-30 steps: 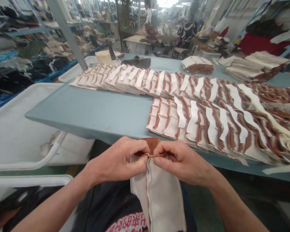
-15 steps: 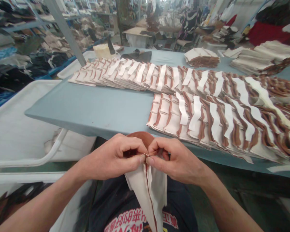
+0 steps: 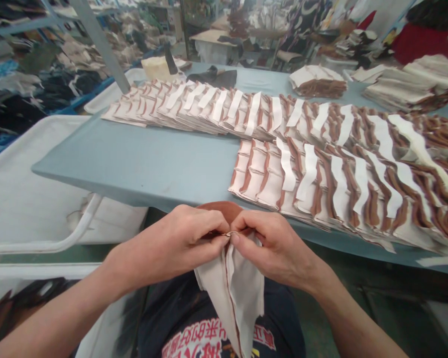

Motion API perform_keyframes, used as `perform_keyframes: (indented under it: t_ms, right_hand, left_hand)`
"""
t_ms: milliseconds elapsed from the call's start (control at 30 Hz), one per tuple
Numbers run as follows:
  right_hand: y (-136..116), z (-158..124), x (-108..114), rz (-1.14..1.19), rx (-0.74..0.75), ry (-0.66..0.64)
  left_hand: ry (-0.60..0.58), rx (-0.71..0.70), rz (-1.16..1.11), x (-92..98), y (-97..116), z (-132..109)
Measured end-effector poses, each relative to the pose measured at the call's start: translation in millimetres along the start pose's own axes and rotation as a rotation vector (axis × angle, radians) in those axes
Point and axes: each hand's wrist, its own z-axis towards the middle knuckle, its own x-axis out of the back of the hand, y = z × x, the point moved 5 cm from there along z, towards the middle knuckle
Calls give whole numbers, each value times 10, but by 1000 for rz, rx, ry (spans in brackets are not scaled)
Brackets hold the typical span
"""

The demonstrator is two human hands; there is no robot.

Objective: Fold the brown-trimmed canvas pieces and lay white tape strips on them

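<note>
Between my two hands hangs a cream fabric piece [image 3: 242,283] with a brown side and a seam running down its middle. My left hand [image 3: 194,236] pinches its top edge between thumb and fingers. Right beside it, my right hand [image 3: 265,243] pinches the same edge, the two thumbs almost touching. Behind the fingers shows a curved brown part [image 3: 224,209] of the piece. The lower end hangs in front of a dark shirt with red and white lettering. The fingertips partly hide the pinched edge.
A blue-covered table [image 3: 134,164] lies ahead, bearing two long rows of cream and brown pieces [image 3: 261,169] with white strips. Further stacks [image 3: 317,82] sit at its back right. White trays [image 3: 30,174] stand at the left, near a slanted metal post [image 3: 100,44].
The view has shifted slightly. Both hands keep their pinch; the fabric's right flap has spread a little wider to the right.
</note>
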Motion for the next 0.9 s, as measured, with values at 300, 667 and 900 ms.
perform_keyframes:
  t_ms: [300,667,900]
  right_hand:
    - [79,102,-123,33,-135,-68]
    - [364,77,-280,794,-364,-259]
    - [493,55,-415,857,-490,-211]
  left_hand:
    - [77,-87,217,-141,-97,-71]
    - [187,-415,423,-145,-138,-229]
    - [186,-374,414,-222,-152,-257]
